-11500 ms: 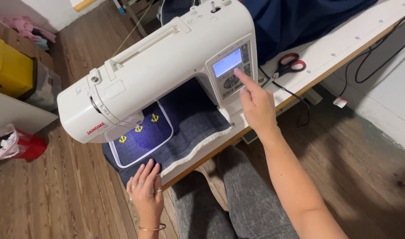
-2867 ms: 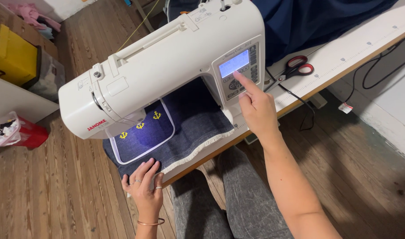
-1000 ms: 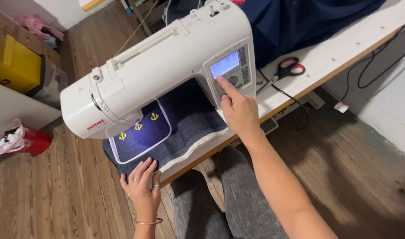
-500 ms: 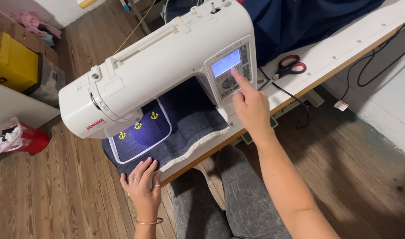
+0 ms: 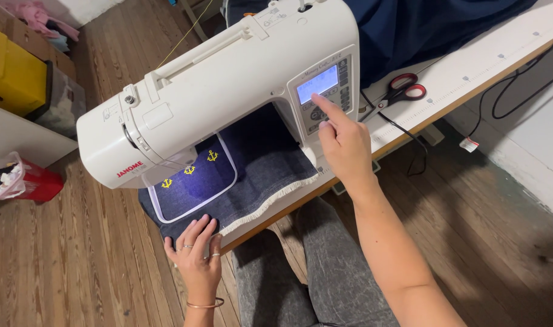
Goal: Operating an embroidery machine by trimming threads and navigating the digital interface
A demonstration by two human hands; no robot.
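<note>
A: What has changed at the white plastic sewing machine (image 5: 228, 91) since half a second ago?

B: Hardly anything. The right hand (image 5: 344, 142) keeps its index finger stretched out, the other fingers curled in, and the tip has slid a little lower, onto the round grey buttons just under the lit blue screen (image 5: 317, 84). The left hand (image 5: 195, 257) has stayed flat and open, fingers spread on the dark blue denim cloth (image 5: 258, 175) at the front edge of the white worktop (image 5: 470, 66)

A: Which way does the machine lie?

B: Its long axis runs along the worktop, needle end toward the left end, control panel toward the right. The pointing finger aims up and left at that panel

A: And the cloth?

B: Under the machine's arm, held in a white-rimmed hoop (image 5: 195, 181) with small yellow anchors stitched in it; its frayed pale edge hangs at the front edge

A: Anything hard to see?

B: The needle is hidden by the machine head, the button markings are too small, and the red-handled scissors (image 5: 400, 91) lie partly against a dark blue fabric heap (image 5: 434, 27) cut off at the top
</note>
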